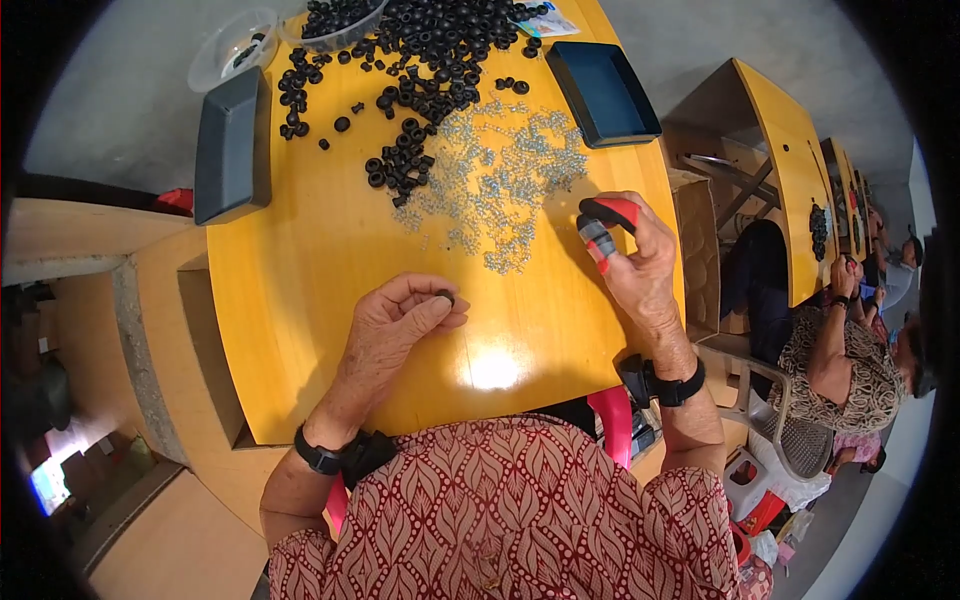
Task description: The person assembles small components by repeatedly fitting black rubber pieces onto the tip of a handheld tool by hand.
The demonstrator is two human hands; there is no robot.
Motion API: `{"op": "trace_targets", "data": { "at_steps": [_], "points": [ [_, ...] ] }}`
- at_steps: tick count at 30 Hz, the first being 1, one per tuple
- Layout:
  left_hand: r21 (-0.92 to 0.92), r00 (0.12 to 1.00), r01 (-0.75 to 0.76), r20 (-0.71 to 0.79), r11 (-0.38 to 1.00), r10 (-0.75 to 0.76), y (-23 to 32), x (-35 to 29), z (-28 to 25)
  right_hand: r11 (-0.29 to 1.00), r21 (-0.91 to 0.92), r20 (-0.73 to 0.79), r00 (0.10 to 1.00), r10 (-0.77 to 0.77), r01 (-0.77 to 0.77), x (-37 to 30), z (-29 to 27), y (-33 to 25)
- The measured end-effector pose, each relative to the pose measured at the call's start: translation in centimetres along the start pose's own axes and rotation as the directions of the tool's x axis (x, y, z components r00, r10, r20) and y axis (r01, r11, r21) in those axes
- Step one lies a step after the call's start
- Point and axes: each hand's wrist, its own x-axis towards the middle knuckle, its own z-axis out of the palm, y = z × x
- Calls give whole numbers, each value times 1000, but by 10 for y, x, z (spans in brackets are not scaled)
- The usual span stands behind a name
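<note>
Over the near part of the yellow table (pixel 330 220), my left hand (pixel 390 335) pinches a small round black part (pixel 446 296) between thumb and fingers. Farther right, my right hand (pixel 648 265) is wrapped round a short, thick red-and-black tool (pixel 598 238); its exact kind is unclear. Between and beyond my hands spreads a scatter of small silvery pieces (pixel 500 185) that look like screws. Behind them lies a large heap of small round black parts (pixel 440 60), with a looser cluster (pixel 400 160) trailing toward me.
A grey tray (pixel 232 150) stands at the left edge and a dark blue tray (pixel 605 95) at the far right. Clear plastic tubs (pixel 232 50) sit at the far left. On the right, another person (pixel 835 365) sits by a second yellow table (pixel 790 170).
</note>
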Motion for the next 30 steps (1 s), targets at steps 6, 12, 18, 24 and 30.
{"op": "trace_targets", "data": {
  "at_steps": [6,12,18,24,30],
  "points": [
    [9,1000,1,-2,1000,-1,1,0,1,995,6,126,987,99,-100,-13,3,3],
    [14,1000,-23,1,1000,23,-1,-1,1,989,21,44,989,144,-145,-22,-5,17],
    [3,999,-34,-2,999,34,-3,0,1,996,-45,114,990,83,-78,-4,2,1],
    [-24,999,-9,-36,1000,9,-2,0,-1,969,-232,160,986,-51,88,5,14,9],
    [-218,996,84,15,972,-83,8,5,10,998,-35,136,989,56,-52,-9,2,-16]
  ]
}}
